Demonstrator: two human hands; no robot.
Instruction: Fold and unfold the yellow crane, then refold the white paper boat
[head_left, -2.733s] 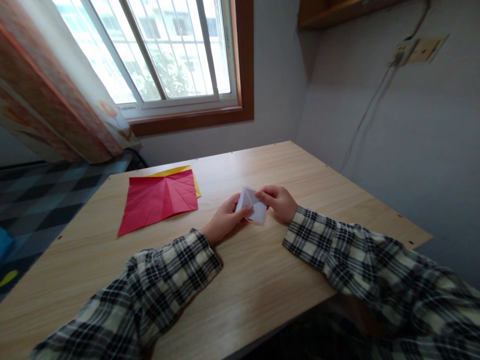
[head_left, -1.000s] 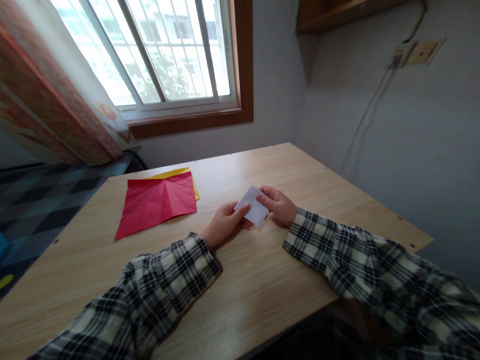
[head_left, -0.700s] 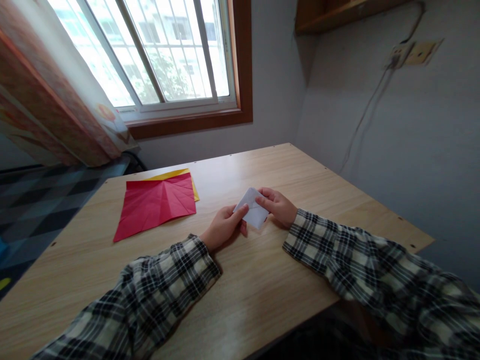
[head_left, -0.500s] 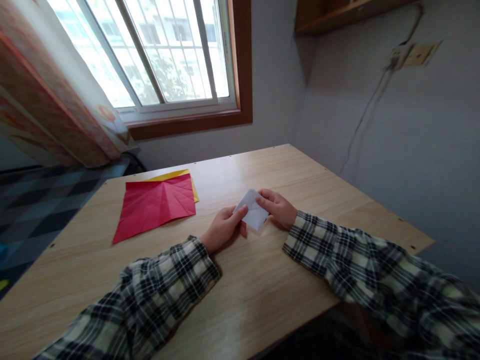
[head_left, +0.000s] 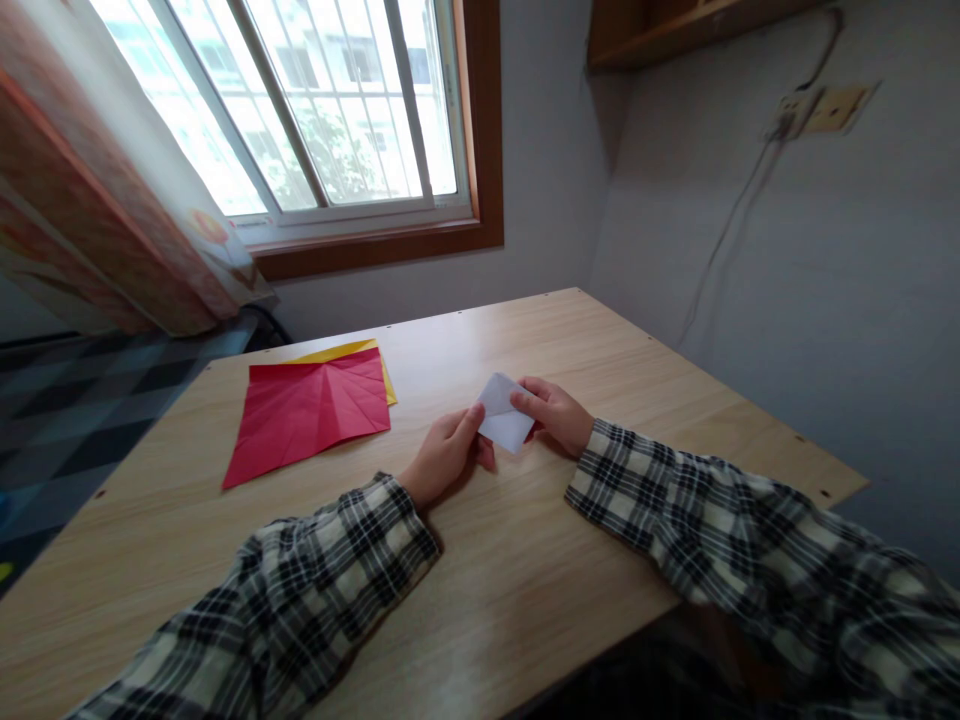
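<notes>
Between my two hands is a small folded white paper point(head_left: 504, 412), roughly diamond-shaped with a crease across its middle. My left hand point(head_left: 445, 455) pinches its left corner, thumb on the upper face and fingers beneath. On the other side, my right hand point(head_left: 556, 414) grips the right corner, its thumb lying on top and the other fingers mostly hidden behind. The paper is held just over the table point(head_left: 480, 570); whether it touches the wood I cannot tell. A creased red paper sheet point(head_left: 319, 410) lies to the left, beyond my left hand.
A yellow paper sheet point(head_left: 341, 351) peeks out from under the red one. Past the table stand a window point(head_left: 322, 110) and a curtain point(head_left: 112, 190). A cord point(head_left: 724, 240) hangs from a wall socket point(head_left: 791, 112) at right, near a wooden shelf point(head_left: 645, 50).
My left thumb has slid back toward the left edge of the white paper, showing more of its face. The paper has turned slightly; the right hand stays nearly still.
</notes>
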